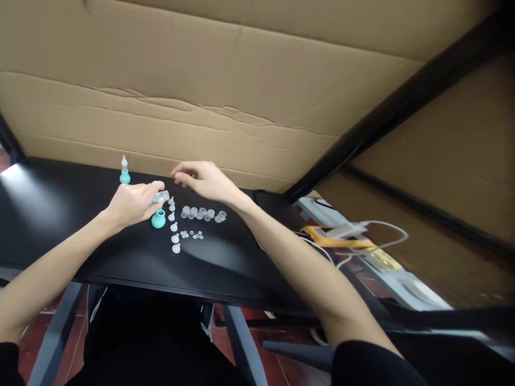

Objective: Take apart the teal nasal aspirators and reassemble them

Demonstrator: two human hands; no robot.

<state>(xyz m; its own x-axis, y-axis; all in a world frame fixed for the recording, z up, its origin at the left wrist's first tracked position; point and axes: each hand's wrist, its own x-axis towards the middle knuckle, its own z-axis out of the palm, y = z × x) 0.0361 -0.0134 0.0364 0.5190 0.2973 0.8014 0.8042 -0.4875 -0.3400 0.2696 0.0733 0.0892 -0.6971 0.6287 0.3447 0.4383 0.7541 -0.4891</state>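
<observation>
As the left forearm crosses the smooth black worktop [52, 220], it hides part of the surface. Far L, near the brown cardboard wall [225, 69], a teal squeeze bulb w/ translucent pointed nozzle [124, 172] stands upright; its base is v. close to the left grip's knuckles in view.

Left grip [134, 203] is closed on a clear plastic cylindrical piece [162, 196], held at the fingertips, pointing R. Fingers cover its L end; a bit of teal shows there too, can't tell what it belongs to. Piece is see-through & shiny, detail hard to make out.

Just below the held piece, a round teal bulb w/ open neck [158, 219] sits on the worktop, mouth up, partly behind the fingers. R of it: a column of small whitish disc-like parts w/ tabs [174, 227], exact shape unclear. Next, tiny pale rings [192, 235], too small to count, & above them a row of translucent cups [203, 213], some overlapping.

Right grip [205, 179] is over the far side, fingers half-curled, thumb nr the fingertips; can't tell if anything's inside. Far R: an orange tool [322, 237] & white cables [386, 225], partly overlapping; both upper sleeves are cut off at frame edge.
</observation>
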